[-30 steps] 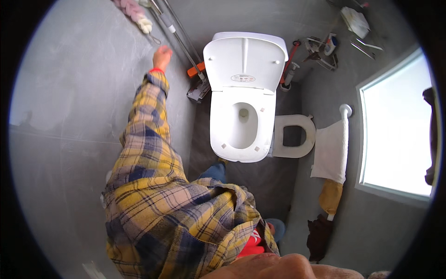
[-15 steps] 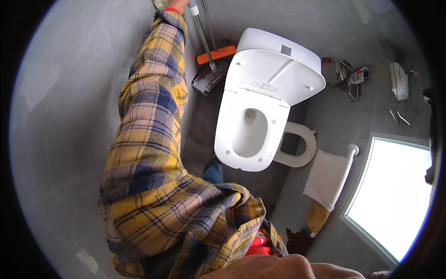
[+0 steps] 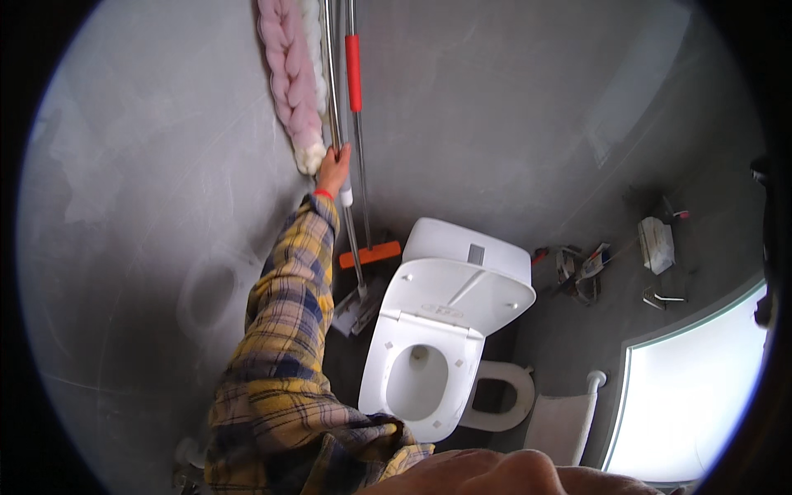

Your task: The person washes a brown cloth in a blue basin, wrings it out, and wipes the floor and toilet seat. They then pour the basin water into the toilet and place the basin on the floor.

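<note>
My left hand (image 3: 333,171), in a plaid sleeve with a red band at the wrist, reaches far forward along the left wall. Its fingers are closed round the silver pole of a flat mop (image 3: 352,239), just above a white collar. The mop's grey flat head (image 3: 357,312) rests on the floor beside the toilet. Right behind it stands a sponge mop with an orange head (image 3: 370,255) and a red grip. A pink and white braided hanging (image 3: 294,78) runs down the wall, its lower end next to my hand. My right hand is out of view.
A white toilet (image 3: 396,363) with its lid raised stands ahead, and a loose toilet seat (image 3: 505,396) lies to its right. Along the right wall are a bag-like white pack (image 3: 656,245), a white towel (image 3: 561,425) on a rail and a bright window (image 3: 693,388).
The view has tilted up, so the toilet sits lower and the poles and braided hanging come into sight. My left hand, formerly at the top edge, now shows fully on the mop pole.
</note>
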Demonstrator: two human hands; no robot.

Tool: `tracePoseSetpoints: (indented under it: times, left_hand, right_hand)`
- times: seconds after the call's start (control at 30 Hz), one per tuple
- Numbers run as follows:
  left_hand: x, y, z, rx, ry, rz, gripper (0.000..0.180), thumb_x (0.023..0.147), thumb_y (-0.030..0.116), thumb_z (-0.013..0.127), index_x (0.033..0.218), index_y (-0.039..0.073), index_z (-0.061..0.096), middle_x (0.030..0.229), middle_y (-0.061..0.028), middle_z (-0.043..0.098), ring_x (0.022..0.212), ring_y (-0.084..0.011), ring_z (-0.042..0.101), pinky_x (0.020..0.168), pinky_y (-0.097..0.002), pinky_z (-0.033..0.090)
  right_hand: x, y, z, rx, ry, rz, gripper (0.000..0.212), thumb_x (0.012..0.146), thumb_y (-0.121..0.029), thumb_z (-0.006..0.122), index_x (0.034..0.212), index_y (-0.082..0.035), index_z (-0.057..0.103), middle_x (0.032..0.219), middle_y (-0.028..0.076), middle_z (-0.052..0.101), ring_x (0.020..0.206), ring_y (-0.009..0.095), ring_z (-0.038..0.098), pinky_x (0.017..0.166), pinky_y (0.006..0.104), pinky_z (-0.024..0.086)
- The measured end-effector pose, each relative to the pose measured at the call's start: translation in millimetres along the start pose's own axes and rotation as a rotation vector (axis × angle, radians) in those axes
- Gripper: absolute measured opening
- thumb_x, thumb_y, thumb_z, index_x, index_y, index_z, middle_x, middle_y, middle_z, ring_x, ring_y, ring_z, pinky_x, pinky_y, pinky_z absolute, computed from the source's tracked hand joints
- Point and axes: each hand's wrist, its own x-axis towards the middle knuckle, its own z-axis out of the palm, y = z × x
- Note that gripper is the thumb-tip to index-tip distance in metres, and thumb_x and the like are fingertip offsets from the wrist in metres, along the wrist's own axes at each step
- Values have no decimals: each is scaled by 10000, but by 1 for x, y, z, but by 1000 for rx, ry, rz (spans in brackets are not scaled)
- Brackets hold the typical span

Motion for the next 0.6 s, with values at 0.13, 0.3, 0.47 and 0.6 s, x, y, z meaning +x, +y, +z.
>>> tracePoseSetpoints:
  times: [0.13,0.3,0.47,0.6]
  left_hand:
    - [-8,-18,8,-194,20,37,421,919,428,564,777,36,498,629,-38,535,576,-134,538,540,-301,456]
    - [-12,-18,16,165,130,168,440,914,413,556,772,5,475,617,-181,563,600,-401,574,574,-472,442]
    - [-23,33,19,334,133,218,459,917,435,534,799,-6,491,669,-225,600,665,-443,596,595,-498,452]
    - [-35,58,31,325,51,243,476,919,453,517,811,-10,500,690,-246,604,697,-454,602,615,-505,455]
  right_hand:
    - [8,-36,20,-35,-49,-36,95,788,-47,542,844,12,592,657,88,573,542,143,530,479,309,443]
    - [21,-33,21,-64,-39,-49,88,790,-47,541,841,8,587,650,85,569,534,141,525,472,308,440]
    - [13,45,-25,-76,24,-48,80,792,-46,540,839,5,581,644,82,564,527,139,521,465,308,437]
    - [-78,132,-102,-45,60,-67,74,794,-46,539,836,2,576,639,80,561,520,138,517,459,308,434]
